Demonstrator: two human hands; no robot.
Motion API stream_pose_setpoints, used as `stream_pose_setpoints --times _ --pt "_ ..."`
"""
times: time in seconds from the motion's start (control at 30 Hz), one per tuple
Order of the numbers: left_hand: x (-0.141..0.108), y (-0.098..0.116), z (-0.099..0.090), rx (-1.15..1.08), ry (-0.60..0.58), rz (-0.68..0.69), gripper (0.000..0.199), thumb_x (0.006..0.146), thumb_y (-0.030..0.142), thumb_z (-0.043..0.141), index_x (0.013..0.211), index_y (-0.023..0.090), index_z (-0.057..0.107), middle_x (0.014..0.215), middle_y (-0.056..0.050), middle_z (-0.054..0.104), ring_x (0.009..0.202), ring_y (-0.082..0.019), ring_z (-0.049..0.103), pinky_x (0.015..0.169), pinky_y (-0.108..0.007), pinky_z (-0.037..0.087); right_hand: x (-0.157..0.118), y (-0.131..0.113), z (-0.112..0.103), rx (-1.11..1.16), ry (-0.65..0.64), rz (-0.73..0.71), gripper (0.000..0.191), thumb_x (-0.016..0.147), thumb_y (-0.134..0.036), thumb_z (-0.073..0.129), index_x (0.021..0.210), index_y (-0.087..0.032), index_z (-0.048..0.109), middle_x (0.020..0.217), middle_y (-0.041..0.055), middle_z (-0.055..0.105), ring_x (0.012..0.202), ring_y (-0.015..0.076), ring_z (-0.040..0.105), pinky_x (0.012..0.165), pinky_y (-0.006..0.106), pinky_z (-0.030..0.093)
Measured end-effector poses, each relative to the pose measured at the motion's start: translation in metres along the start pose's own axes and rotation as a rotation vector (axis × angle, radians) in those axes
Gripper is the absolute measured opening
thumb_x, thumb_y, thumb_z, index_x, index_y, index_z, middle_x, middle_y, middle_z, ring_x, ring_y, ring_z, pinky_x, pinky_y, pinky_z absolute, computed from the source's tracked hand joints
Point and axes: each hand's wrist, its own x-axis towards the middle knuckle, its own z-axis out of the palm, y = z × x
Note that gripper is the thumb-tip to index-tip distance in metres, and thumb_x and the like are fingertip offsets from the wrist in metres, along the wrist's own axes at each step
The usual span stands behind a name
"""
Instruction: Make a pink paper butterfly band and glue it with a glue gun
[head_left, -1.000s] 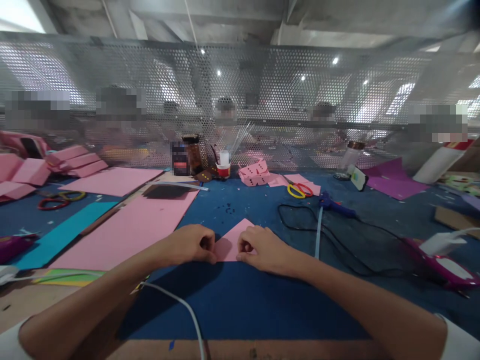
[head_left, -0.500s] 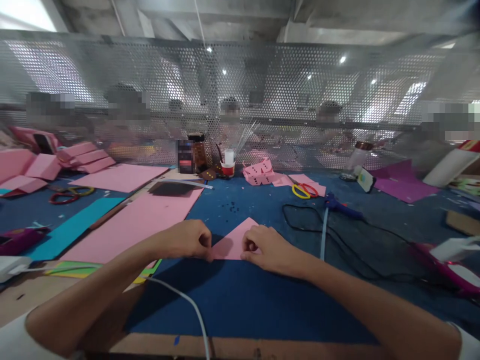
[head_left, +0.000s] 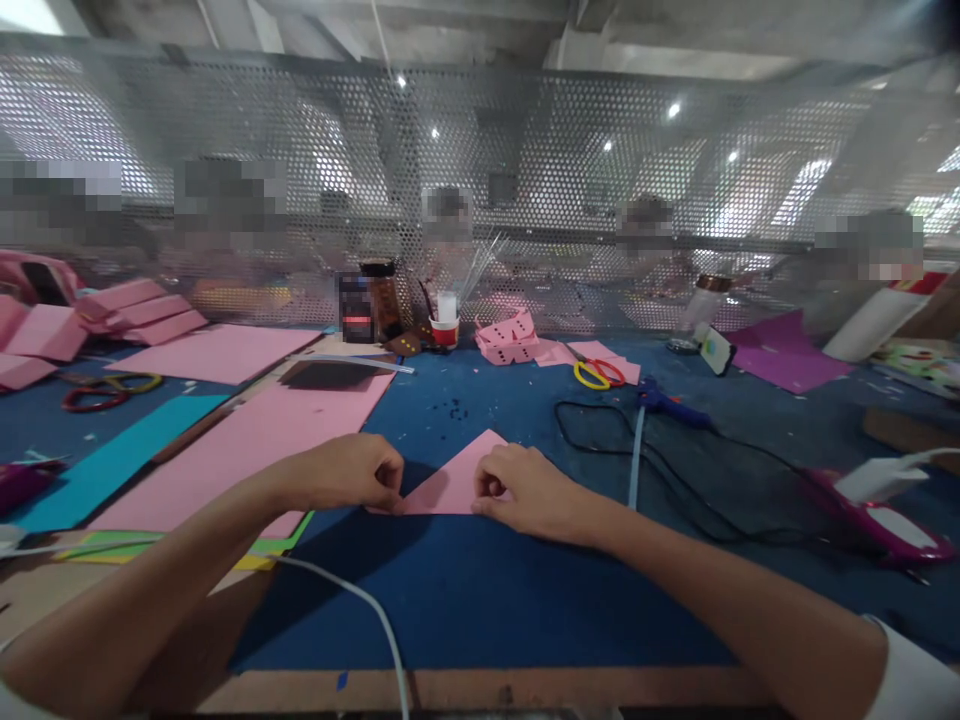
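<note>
A sheet of pink paper folded into a triangle (head_left: 448,483) lies on the dark blue table mat, its peak pointing away from me. My left hand (head_left: 352,473) is closed, fingertips pinching or pressing the paper's left corner along the near edge. On the right side, my right hand (head_left: 529,492) has curled fingers, with thumb and index at the near edge; it covers the right corner. Behind the hands stands a pink paper piece with small dark holes (head_left: 508,338). Scissors with yellow and red handles (head_left: 598,374) lie beside pink scraps.
A blue glue gun (head_left: 675,405) with a black cord lies to the right, near a magenta device (head_left: 881,520). Large pink sheets (head_left: 300,430) and a teal strip (head_left: 124,460) lie left. A white cable (head_left: 352,590) crosses the front. A perforated metal screen (head_left: 540,180) stands behind.
The view has turned slightly right. My left hand has slid a little left along the paper's near edge; the right hand stays in place on the paper.
</note>
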Motion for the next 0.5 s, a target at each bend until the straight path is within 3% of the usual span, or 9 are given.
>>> stream_pose_setpoints --times 0.17,0.37,0.5 --pt "0.002 -0.004 0.000 0.062 0.012 -0.055 0.027 0.069 0.048 0.069 0.065 0.022 0.067 0.062 0.002 0.066 0.061 -0.016 0.057 0.051 -0.026 0.029 0.001 0.000 0.000 -0.005 -0.003 -0.009 0.012 0.083 -0.030 0.070 0.085 -0.021 0.063 0.088 -0.0001 0.062 0.087 0.0160 0.054 0.073 0.028 0.034" --pt "0.000 -0.006 -0.004 -0.052 -0.047 0.013 0.023 0.070 0.044 0.069 0.069 0.021 0.066 0.066 0.003 0.067 0.065 -0.016 0.057 0.054 -0.025 0.034 0.001 0.000 0.001 -0.008 0.008 -0.015 0.011 0.083 -0.028 0.070 0.084 -0.020 0.062 0.088 0.0004 0.062 0.085 0.0155 0.054 0.073 0.028 0.034" --pt "0.005 0.005 0.009 -0.071 0.077 0.071 0.029 0.073 0.050 0.067 0.074 0.021 0.062 0.070 0.003 0.063 0.065 -0.016 0.055 0.056 -0.025 0.035 0.001 0.000 0.000 -0.006 0.000 -0.010 0.011 0.083 -0.030 0.069 0.086 -0.020 0.063 0.089 0.0008 0.062 0.086 0.0160 0.054 0.073 0.028 0.033"
